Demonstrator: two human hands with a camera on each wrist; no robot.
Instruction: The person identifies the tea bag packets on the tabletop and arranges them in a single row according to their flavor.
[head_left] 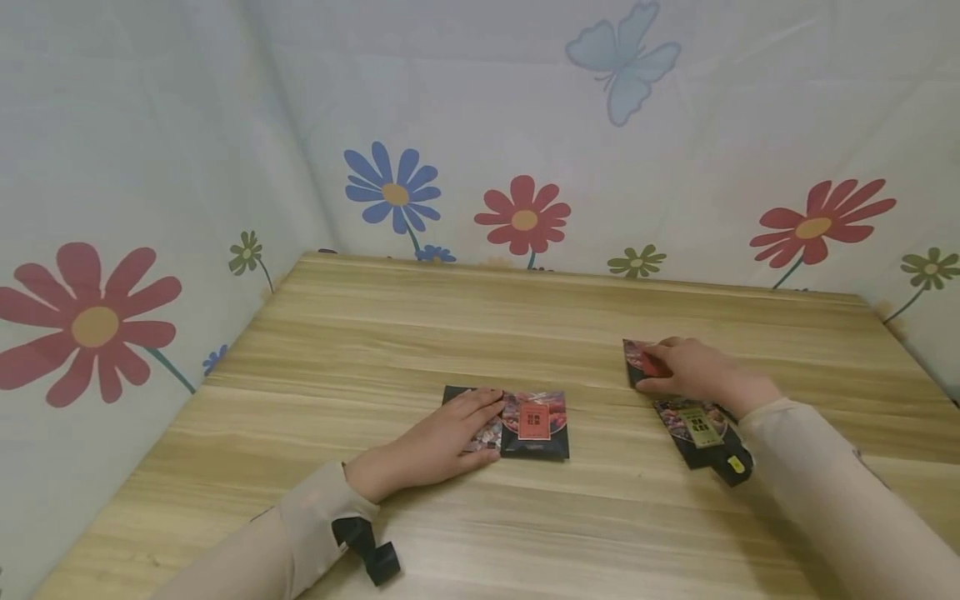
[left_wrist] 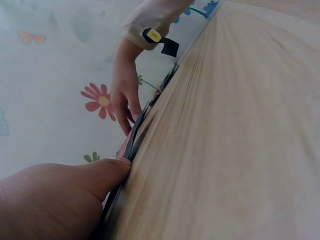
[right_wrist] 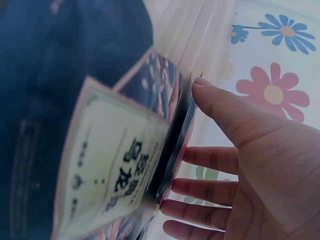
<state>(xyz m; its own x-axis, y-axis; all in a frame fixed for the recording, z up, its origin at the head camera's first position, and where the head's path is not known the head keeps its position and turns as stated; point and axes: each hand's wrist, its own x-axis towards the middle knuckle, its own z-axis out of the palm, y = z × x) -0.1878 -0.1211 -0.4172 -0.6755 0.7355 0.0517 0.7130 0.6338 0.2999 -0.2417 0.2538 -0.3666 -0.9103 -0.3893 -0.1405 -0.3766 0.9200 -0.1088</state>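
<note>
Two flat dark packets lie side by side under and beside my left hand (head_left: 450, 435). Its fingers lie across the left packet (head_left: 489, 435), covering much of it, and reach the edge of the red-labelled packet (head_left: 534, 425). The left wrist view shows the left thumb (left_wrist: 112, 172) at a packet's edge. Farther right, my right hand (head_left: 697, 371) touches another red-labelled packet (head_left: 636, 360), fingers and thumb spread over it. Nearer me, below the right wrist, lies a packet with a yellow-green label (head_left: 701, 427); it looms large in the right wrist view, with printed characters.
The wood-grain table (head_left: 420, 333) stretches out around the packets. White cloth walls with printed flowers (head_left: 523, 218) stand at its back and left. A black strap (head_left: 371, 554) dangles from the left sleeve, and another strap (head_left: 731, 462) from the right overlaps the yellow-green-labelled packet.
</note>
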